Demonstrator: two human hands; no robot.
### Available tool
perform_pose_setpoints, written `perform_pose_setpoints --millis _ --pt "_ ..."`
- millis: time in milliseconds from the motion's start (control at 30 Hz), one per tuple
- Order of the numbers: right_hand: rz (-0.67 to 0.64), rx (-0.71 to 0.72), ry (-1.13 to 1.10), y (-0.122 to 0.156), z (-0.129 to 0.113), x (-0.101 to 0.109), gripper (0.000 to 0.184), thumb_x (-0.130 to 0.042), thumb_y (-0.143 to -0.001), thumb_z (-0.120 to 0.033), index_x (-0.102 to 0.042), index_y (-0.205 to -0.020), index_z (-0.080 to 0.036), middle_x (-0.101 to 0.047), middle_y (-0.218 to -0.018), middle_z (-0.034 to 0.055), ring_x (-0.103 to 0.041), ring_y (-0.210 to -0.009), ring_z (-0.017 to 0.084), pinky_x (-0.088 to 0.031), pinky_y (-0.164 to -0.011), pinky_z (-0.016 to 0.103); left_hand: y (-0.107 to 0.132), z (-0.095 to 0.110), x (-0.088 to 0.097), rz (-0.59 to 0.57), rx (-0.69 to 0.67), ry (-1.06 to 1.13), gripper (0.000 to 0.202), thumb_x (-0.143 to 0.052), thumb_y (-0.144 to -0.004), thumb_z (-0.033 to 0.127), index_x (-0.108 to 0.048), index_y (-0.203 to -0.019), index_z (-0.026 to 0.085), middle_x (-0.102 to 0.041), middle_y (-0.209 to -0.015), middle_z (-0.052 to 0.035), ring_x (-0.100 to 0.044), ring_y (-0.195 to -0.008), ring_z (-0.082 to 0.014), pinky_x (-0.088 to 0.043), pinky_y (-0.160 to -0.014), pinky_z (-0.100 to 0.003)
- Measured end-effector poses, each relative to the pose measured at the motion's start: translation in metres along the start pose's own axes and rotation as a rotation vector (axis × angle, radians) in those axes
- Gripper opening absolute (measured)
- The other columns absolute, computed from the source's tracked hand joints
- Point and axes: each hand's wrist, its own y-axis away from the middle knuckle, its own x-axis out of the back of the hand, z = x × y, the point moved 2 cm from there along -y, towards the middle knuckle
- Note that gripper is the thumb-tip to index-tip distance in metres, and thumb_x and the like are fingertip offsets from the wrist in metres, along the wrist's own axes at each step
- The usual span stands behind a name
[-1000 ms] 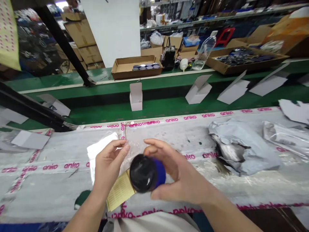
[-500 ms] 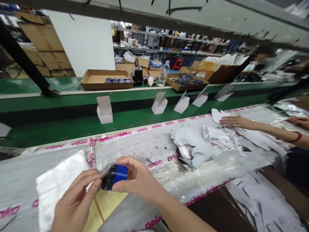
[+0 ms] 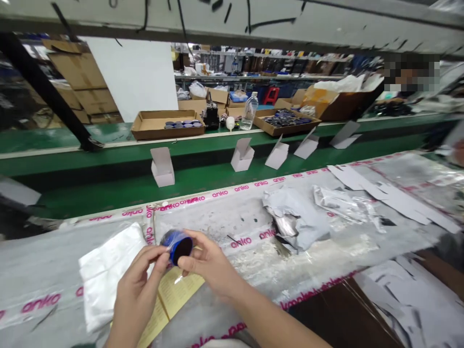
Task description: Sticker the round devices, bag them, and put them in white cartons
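Note:
Between my two hands is a short blue-and-black cylinder (image 3: 181, 250) with a blue rim and a dark round end facing me. Clear plastic film (image 3: 179, 279) clings around it and hangs below. My left hand (image 3: 143, 275) pinches the film at the cylinder's left side. Fingers of my right hand (image 3: 208, 263) grip the rim from the right, thumb in front. A stack of white plastic bags (image 3: 105, 275) lies left of my hands, partly behind my left hand. Yellow printed paper (image 3: 181, 292) is beneath them.
A torn grey plastic mailer (image 3: 300, 222) and crumpled clear bags (image 3: 337, 203) lie to the right, with white paper strips (image 3: 395, 195) beyond. Open small white boxes (image 3: 163, 166) stand on the green conveyor. Cardboard trays (image 3: 152, 123) of round parts sit on the ledge behind.
The cylinder has turned so its dark end faces me, and my left fingers have moved along the film. The other person's hand at the right has left the white paper strips.

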Motion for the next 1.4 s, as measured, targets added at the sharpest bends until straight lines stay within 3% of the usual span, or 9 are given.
perform_pose_setpoints --millis 167,367,600,733,833,1033,1133,1300,1400 --pt "0.118 0.155 0.377 -0.013 -0.009 0.016 0.022 -0.067 -0.077 -0.039 -0.068 -0.086 -0.019 -0.060 -0.063 -0.0022 -0.055 -0.054 0.014 -0.045 -0.053 0.026 -0.024 0.003 0.006 -0.102 0.108 0.069 0.022 -0.068 -0.086 0.041 -0.073 -0.088 0.020 -0.071 -0.081 -0.0029 -0.067 -0.075 -0.0173 -0.054 -0.069 -0.025" --pt "0.119 0.261 0.572 -0.023 -0.038 0.021 0.018 -0.065 -0.080 -0.031 -0.074 -0.091 -0.020 -0.065 -0.073 0.0002 -0.057 -0.065 0.015 -0.045 -0.063 0.028 -0.051 0.001 0.022 -0.154 0.152 0.048 0.022 -0.066 -0.085 0.041 -0.069 -0.088 0.019 -0.067 -0.073 -0.0004 -0.063 -0.064 -0.0157 -0.053 -0.064 -0.028" --pt "-0.045 0.217 0.848 -0.025 -0.060 0.021 0.039 -0.063 -0.091 -0.039 -0.069 -0.126 -0.024 -0.066 -0.088 0.0023 -0.061 -0.076 0.018 -0.049 -0.071 0.031 -0.066 0.007 0.031 -0.383 -0.038 -0.295 0.031 -0.045 -0.097 0.026 -0.071 -0.115 0.024 -0.067 -0.082 -0.0025 -0.066 -0.076 -0.0181 -0.052 -0.074 -0.032" --pt "-0.195 0.038 1.147 -0.038 -0.053 0.014 0.112 -0.090 -0.070 -0.038 -0.025 -0.161 -0.031 -0.053 -0.132 0.0098 -0.062 -0.100 0.025 -0.052 -0.088 0.040 -0.076 0.020 0.034 -0.526 -0.028 -0.281 0.031 -0.049 -0.097 0.029 -0.070 -0.120 0.026 -0.072 -0.096 -0.0041 -0.067 -0.081 -0.0180 -0.053 -0.073 -0.030" --pt "-0.256 0.060 1.271 -0.047 -0.045 0.001 0.095 -0.084 -0.078 -0.032 -0.031 -0.157 -0.030 -0.047 -0.140 0.0114 -0.061 -0.107 0.027 -0.052 -0.092 0.041 -0.097 0.021 0.039 -0.535 -0.012 -0.132 0.026 -0.058 -0.095 0.036 -0.073 -0.113 0.024 -0.074 -0.102 -0.0055 -0.068 -0.085 -0.0191 -0.055 -0.075 -0.031" --pt "-0.370 0.270 1.505 -0.045 -0.036 -0.013 0.050 -0.063 -0.086 -0.016 -0.054 -0.134 -0.025 -0.058 -0.118 0.0069 -0.063 -0.099 0.025 -0.051 -0.086 0.038 -0.191 -0.042 0.043 -0.095 0.099 0.043 0.085 -0.084 -0.069 0.031 -0.049 -0.146 0.021 -0.052 -0.149 -0.0182 -0.047 -0.139 -0.0360 -0.049 -0.105 -0.050" --pt "-0.379 0.273 1.425 -0.039 -0.037 -0.008 0.047 -0.063 -0.080 -0.013 -0.057 -0.125 -0.028 -0.060 -0.115 0.0031 -0.064 -0.099 0.023 -0.050 -0.085 0.034 -0.230 -0.076 0.029 -0.128 0.098 0.086 0.112 -0.090 -0.056 0.021 -0.036 -0.155 0.023 -0.029 -0.166 -0.0206 -0.026 -0.153 -0.0397 -0.036 -0.117 -0.057" --pt "-0.348 0.159 1.193 -0.044 -0.057 0.006 0.046 -0.068 -0.073 -0.010 -0.059 -0.113 -0.030 -0.062 -0.109 -0.0005 -0.065 -0.096 0.019 -0.050 -0.086 0.029 -0.250 -0.107 0.007 -0.235 0.024 0.199 0.094 -0.087 -0.055 0.016 -0.052 -0.143 0.018 -0.057 -0.148 -0.0173 -0.053 -0.137 -0.0348 -0.037 -0.118 -0.053" --pt "-0.255 0.367 1.093 -0.070 -0.084 0.009 0.043 -0.065 -0.079 -0.012 -0.057 -0.117 -0.029 -0.061 -0.113 0.0024 -0.064 -0.101 0.019 -0.052 -0.088 0.030 -0.246 -0.117 0.006 -0.239 -0.014 0.235 0.085 -0.088 -0.057 0.017 -0.057 -0.137 0.019 -0.061 -0.144 -0.0134 -0.055 -0.136 -0.0329 -0.035 -0.120 -0.052"
